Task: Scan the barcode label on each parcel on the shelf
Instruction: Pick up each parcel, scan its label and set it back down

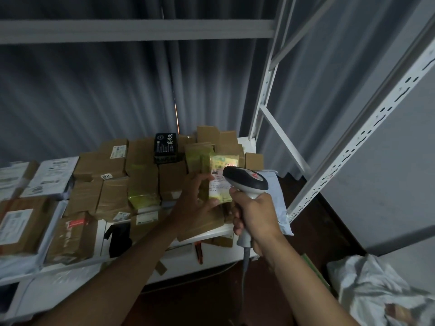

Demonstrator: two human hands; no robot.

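My right hand [254,212] grips the handle of a grey and black barcode scanner [247,180], its head aimed at a lit label [221,180] on a small cardboard parcel [202,158]. My left hand [195,203] holds that parcel tilted up at the right end of the shelf, thumb under the label's lower edge. Many other brown cardboard parcels [113,184] lie packed on the white shelf [211,234], along with a black box [165,148] at the back.
White and grey plastic mailers [50,177] lie at the shelf's left. The white slotted shelf upright [367,135] rises on the right. A crumpled white bag [381,290] sits on the floor at lower right. A grey curtain [94,95] hangs behind. The scanner's cable [244,267] drops down.
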